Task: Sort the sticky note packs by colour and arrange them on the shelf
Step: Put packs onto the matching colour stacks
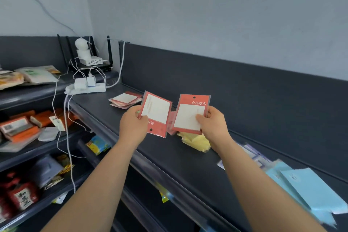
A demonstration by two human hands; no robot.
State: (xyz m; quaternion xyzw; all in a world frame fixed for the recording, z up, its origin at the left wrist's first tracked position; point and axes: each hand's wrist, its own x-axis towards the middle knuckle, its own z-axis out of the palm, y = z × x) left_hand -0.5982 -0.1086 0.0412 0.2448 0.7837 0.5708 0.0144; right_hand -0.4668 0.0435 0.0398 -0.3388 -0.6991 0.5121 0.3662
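Red packs (189, 116), yellow packs (196, 141), probably light-blue packs (306, 187).

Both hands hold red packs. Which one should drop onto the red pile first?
Left, likely. The left hand holds its red pack nearest the red pile on the shelf; the right hand with the other red pack sits farther right, above the yellow packs.

The left hand (132, 126) is gripping one red pack (157, 114). The right hand (213, 123) is pinching another red pack (190, 115) above the shelf (169, 156).
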